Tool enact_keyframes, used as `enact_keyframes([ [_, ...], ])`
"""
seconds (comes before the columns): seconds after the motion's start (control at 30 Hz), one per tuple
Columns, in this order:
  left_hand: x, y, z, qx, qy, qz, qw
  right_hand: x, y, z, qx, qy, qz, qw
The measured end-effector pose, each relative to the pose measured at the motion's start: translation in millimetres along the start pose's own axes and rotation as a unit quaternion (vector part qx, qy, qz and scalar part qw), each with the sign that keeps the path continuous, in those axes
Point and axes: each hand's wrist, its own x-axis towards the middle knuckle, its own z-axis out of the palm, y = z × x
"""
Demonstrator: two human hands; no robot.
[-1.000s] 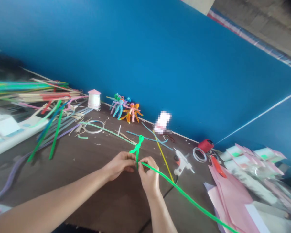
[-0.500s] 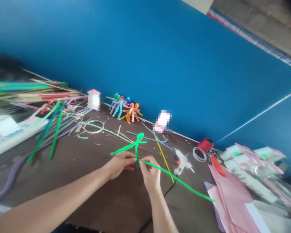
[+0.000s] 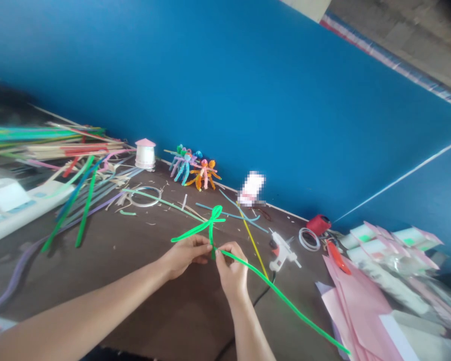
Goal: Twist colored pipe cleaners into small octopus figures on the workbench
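A bright green pipe cleaner figure (image 3: 211,228) stands upright between my hands, with a loop at its top and arm-like strands below the loop. My left hand (image 3: 190,254) pinches its lower stem between thumb and fingers. Close against it, my right hand (image 3: 233,265) pinches the stem where a long green pipe cleaner (image 3: 285,299) runs out to the lower right. That long strand reaches over the pink sheets. The exact join between the strands is partly hidden by my fingertips.
Small pipe cleaner figures (image 3: 195,168) and a white pot with a pink lid (image 3: 145,154) stand along the blue wall. A glue gun (image 3: 283,250) lies right of my hands, near pink sheets (image 3: 361,306). Loose pipe cleaners (image 3: 86,208) spread at left.
The long green strand's free end has swung downward and a little right, onto the pink sheets. Both hands keep their pinch in nearly the same place.
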Motion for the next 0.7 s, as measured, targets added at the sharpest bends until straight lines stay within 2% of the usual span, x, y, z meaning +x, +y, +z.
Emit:
enact_keyframes([
  [0.33,-0.8,-0.1,1.3,0.009,-0.001,-0.004,1.0,-2.8,5.8,3.6,0.011,0.008,0.018,1.0],
  [0.53,0.1,-2.9,0.1,0.032,-0.027,0.02,0.999,-3.8,8.1,4.8,-0.018,-0.001,0.018,1.0],
  [0.7,-0.8,-1.2,2.3,0.04,-0.006,0.029,0.999,-3.2,7.5,4.7,-0.011,-0.011,0.011,1.0],
])
